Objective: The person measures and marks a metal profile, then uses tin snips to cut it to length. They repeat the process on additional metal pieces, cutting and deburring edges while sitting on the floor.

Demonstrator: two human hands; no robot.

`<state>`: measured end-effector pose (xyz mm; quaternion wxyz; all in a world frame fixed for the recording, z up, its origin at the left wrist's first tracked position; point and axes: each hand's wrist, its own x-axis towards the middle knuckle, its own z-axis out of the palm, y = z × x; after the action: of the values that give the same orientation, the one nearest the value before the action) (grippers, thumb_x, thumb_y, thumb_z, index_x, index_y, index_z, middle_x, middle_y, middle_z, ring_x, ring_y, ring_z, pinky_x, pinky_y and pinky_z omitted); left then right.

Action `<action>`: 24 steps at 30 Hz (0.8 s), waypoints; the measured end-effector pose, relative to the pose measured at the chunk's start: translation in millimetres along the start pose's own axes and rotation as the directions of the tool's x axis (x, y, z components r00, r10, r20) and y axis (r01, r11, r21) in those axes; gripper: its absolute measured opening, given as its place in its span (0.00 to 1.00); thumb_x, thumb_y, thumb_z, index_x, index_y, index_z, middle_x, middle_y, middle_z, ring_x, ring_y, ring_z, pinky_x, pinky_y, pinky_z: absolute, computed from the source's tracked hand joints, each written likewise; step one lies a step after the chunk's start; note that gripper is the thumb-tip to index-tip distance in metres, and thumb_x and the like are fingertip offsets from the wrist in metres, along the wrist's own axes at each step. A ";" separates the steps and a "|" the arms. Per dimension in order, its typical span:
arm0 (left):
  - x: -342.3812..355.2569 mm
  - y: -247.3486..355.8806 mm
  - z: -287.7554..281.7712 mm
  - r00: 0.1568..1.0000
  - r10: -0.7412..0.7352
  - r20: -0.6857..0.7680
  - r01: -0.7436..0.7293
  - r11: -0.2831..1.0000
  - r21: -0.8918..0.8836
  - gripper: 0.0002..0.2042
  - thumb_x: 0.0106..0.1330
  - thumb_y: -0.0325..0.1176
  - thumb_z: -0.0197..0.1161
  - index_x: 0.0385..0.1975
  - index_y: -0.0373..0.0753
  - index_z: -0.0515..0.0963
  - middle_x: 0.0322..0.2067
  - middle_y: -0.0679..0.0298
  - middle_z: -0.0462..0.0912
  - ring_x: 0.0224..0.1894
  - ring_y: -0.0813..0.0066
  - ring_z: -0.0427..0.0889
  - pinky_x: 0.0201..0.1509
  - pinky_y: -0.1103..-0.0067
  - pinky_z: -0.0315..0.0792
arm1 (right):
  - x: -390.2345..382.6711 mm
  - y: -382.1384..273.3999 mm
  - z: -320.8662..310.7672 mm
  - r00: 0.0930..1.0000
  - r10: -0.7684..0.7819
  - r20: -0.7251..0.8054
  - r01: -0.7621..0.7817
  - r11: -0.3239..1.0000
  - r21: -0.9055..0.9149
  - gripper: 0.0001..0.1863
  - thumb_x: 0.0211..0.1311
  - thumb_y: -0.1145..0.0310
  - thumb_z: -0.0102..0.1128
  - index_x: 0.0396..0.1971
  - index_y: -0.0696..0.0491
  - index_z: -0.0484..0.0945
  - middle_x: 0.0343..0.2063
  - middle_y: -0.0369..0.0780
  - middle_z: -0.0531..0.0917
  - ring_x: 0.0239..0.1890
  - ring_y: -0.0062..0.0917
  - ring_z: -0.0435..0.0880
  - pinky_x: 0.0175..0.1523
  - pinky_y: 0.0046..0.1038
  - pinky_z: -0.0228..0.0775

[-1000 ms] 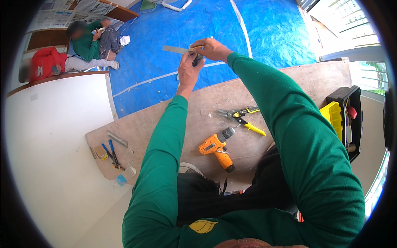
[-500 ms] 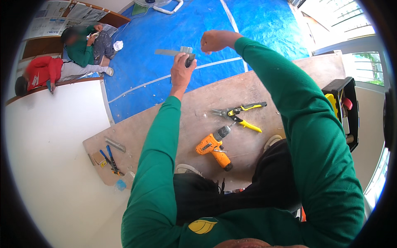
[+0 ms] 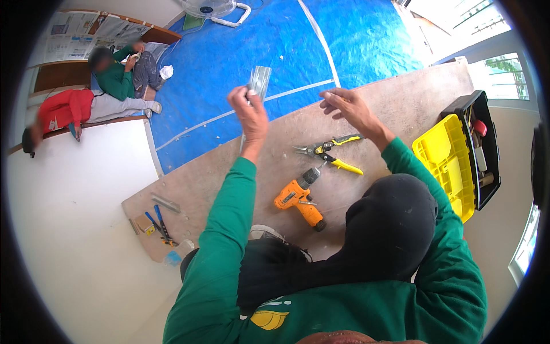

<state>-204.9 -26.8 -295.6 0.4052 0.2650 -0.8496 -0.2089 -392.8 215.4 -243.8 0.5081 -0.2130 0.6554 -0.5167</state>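
My left hand (image 3: 250, 117) is closed on a short galvanized metal channel (image 3: 260, 80), held upright above the board's far edge. My right hand (image 3: 349, 110) is apart from it at the right, palm partly turned up, fingers loosely spread and empty. Below my hands, yellow-and-black snips (image 3: 338, 163) lie on the dusty wooden board (image 3: 401, 97), beside an orange cordless drill (image 3: 295, 195). My dark-trousered raised knee (image 3: 389, 221) covers part of the board to the drill's right.
An open toolbox (image 3: 438, 157) stands at right. Pliers (image 3: 160, 223), metal scraps (image 3: 165, 203) and a plastic bottle lie at left. Two people (image 3: 120, 74) (image 3: 66, 106) sit or lie at upper left. Beyond the board are a blue tarp (image 3: 212, 63) and a fan (image 3: 209, 8).
The metal piece has turned upright in my left hand. My right hand has let go, moved down and right, and opened. My right knee has risen, and more of the toolbox shows.
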 end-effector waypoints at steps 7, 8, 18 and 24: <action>-26.6 141.2 34.6 0.605 0.572 0.554 -0.222 0.789 -0.573 0.13 0.70 0.24 0.65 0.53 0.35 0.81 0.52 0.52 0.81 0.54 0.46 0.82 0.60 0.59 0.78 | -60.9 5.6 -17.2 0.999 -0.038 -0.013 0.034 0.625 0.780 0.36 0.83 0.43 0.57 0.70 0.61 0.74 0.54 0.43 0.85 0.55 0.28 0.85 0.58 0.37 0.80; -42.6 160.7 30.4 0.711 0.611 0.347 -0.303 0.712 -0.633 0.15 0.68 0.24 0.66 0.55 0.36 0.82 0.50 0.54 0.82 0.51 0.48 0.84 0.61 0.60 0.80 | -71.8 8.1 -24.1 0.993 0.080 -0.085 -0.003 0.744 0.668 0.33 0.82 0.47 0.58 0.70 0.61 0.75 0.51 0.42 0.85 0.52 0.28 0.86 0.56 0.35 0.80; 3.7 75.5 -19.0 0.241 0.646 0.724 -0.431 0.740 -0.517 0.20 0.70 0.27 0.67 0.61 0.39 0.79 0.58 0.52 0.83 0.60 0.50 0.85 0.65 0.64 0.81 | -153.3 88.0 -33.8 0.774 0.126 -0.620 -0.627 0.289 -0.723 0.29 0.76 0.70 0.53 0.74 0.60 0.68 0.62 0.58 0.75 0.55 0.46 0.88 0.56 0.46 0.80; 4.7 -32.1 -100.0 0.662 -0.076 0.746 -0.057 0.987 0.151 0.38 0.73 0.44 0.72 0.76 0.32 0.64 0.68 0.43 0.74 0.69 0.45 0.77 0.75 0.57 0.72 | -160.0 118.3 -12.2 0.718 0.211 -0.663 -0.695 0.260 -0.670 0.45 0.72 0.57 0.65 0.82 0.57 0.57 0.77 0.58 0.62 0.75 0.57 0.70 0.76 0.63 0.61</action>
<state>-118.4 -68.5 -252.8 -0.0039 0.1918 -0.9536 -0.2321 -311.6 394.1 -278.9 0.2776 -0.1179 0.9517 0.0573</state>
